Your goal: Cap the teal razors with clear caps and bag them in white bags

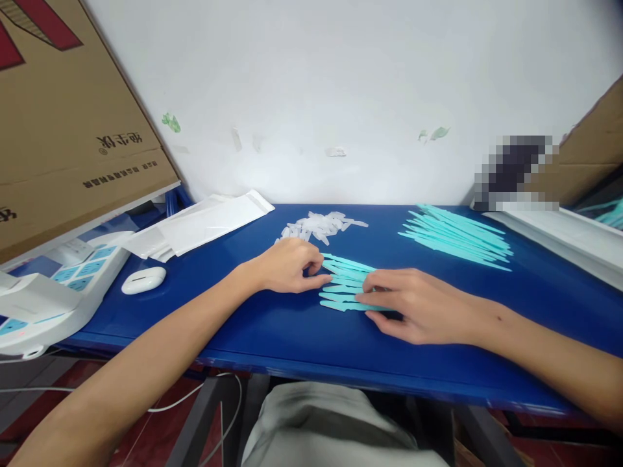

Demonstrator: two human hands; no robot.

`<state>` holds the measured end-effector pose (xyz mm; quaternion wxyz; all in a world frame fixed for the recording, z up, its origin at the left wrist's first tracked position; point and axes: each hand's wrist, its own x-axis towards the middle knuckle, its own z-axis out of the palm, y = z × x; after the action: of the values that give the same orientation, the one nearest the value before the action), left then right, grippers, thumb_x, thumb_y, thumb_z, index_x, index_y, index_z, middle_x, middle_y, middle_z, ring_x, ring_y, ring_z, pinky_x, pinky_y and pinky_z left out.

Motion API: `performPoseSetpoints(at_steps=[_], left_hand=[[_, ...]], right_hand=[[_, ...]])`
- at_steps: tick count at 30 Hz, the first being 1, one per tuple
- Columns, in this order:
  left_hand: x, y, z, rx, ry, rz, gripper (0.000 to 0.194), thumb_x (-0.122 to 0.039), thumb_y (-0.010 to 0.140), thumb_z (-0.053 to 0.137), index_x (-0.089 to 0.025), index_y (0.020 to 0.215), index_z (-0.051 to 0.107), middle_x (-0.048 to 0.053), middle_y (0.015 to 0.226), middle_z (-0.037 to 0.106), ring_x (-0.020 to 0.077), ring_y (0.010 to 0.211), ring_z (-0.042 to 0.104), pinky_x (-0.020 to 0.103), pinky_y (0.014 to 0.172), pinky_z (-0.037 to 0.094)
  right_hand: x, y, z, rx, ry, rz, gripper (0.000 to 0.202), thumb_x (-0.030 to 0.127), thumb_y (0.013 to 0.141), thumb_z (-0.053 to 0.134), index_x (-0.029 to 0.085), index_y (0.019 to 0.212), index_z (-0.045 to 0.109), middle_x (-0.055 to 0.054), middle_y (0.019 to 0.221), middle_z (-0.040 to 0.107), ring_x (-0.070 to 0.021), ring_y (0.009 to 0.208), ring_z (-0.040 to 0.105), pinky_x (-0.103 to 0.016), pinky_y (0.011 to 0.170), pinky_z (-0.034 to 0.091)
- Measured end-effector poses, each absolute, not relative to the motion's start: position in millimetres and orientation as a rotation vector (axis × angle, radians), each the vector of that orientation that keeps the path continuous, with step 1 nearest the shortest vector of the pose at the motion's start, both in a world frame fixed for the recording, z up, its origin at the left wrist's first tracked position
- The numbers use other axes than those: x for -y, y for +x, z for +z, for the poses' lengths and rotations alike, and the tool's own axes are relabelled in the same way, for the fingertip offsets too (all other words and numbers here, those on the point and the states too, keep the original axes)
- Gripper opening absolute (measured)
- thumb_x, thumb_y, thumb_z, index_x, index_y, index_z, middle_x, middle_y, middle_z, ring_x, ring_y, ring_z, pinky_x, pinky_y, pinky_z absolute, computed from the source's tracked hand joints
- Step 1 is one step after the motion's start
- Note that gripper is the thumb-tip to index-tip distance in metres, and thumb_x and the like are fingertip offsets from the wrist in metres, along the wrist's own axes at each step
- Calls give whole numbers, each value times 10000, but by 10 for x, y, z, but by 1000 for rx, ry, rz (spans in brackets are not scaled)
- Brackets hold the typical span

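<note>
Slim turquoise eyebrow razors [343, 299] lie side by side in a row on the blue table [272, 331], their narrow blade ends pointing left. My left hand [292, 267] is at those ends, fingers bent and thumb stretched out apart from them, its tip against the razors. From the right, my right hand [413, 305] reaches over the handles with its fingertips on top. Its thumb lies along the near side, closing on the nearest razors. Behind my left hand is a heap of small whitish translucent caps [318, 225], partly covered by that hand.
More turquoise razors [455, 237] are piled at the back right. White plastic packets [209, 224], a white earbud case [143, 280] and a power strip [92, 275] are on the left. A cardboard box [73, 130] leans at the left, and a wall [316, 84] stands behind.
</note>
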<state>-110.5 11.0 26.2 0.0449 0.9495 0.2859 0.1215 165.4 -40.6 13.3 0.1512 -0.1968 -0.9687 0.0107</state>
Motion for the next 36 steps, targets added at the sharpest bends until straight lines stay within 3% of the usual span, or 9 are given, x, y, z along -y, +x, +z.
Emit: performPoseSetpoints(at_steps=[8, 15, 26, 36], left_hand=[[-112, -1079, 254, -914, 2876, 281, 437, -426, 942, 619, -167, 615, 487, -16, 589, 524, 118, 553, 448, 279, 556, 272], [-110, -1071, 256, -889, 2854, 297, 435, -433, 976, 573, -170, 640, 483, -15, 593, 533, 118, 548, 449, 277, 551, 272], [-113, -1082, 256, -860, 2893, 321, 394, -393, 1001, 509, -171, 678, 551, 0, 631, 581, 133, 573, 497, 281, 577, 313], [-160, -1162, 263, -949, 2985, 284, 361, -423, 968, 566, -175, 707, 588, 10, 642, 598, 150, 594, 525, 279, 587, 302]], right_hand=[[405, 1629, 133, 2770, -460, -21, 246, 187, 983, 514, 178, 985, 760, -90, 1038, 735, -193, 863, 685, -331, 763, 547], [406, 1658, 112, 2799, -410, -21, 239, 170, 987, 533, 156, 1126, 726, -80, 1018, 767, -210, 909, 698, -357, 801, 566], [398, 1632, 190, 2693, -599, 344, 234, 142, 969, 534, 179, 1012, 762, -60, 913, 761, -170, 818, 701, -291, 732, 552], [398, 1637, 156, 2769, -595, 144, 276, 200, 1004, 480, 177, 1023, 755, -96, 1004, 711, -189, 850, 681, -317, 742, 535]])
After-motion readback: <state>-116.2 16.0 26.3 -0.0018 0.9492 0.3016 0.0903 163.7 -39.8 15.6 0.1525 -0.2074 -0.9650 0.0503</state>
